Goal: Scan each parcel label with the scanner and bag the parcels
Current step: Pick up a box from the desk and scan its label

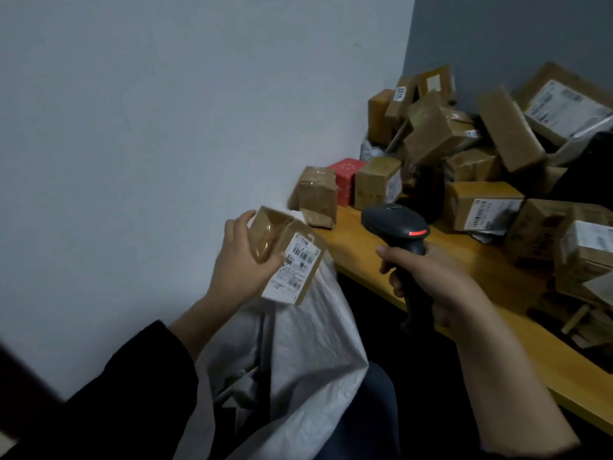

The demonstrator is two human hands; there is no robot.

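Note:
My left hand (240, 263) grips a small brown cardboard parcel (285, 252) with a white barcode label facing up, held just above the mouth of a white woven bag (308, 353). To the right, my right hand (428, 280) grips the handle of a black handheld scanner (396, 224). A red light glows on the scanner's head, which sits a short way to the right of the parcel's label. Parts of other parcels show inside the bag.
A yellow wooden table (481, 280) runs along the right, its edge close to my right hand. Several brown parcels are heaped on it (484, 207), with a red box (346, 180) among them. A pale wall fills the left and back.

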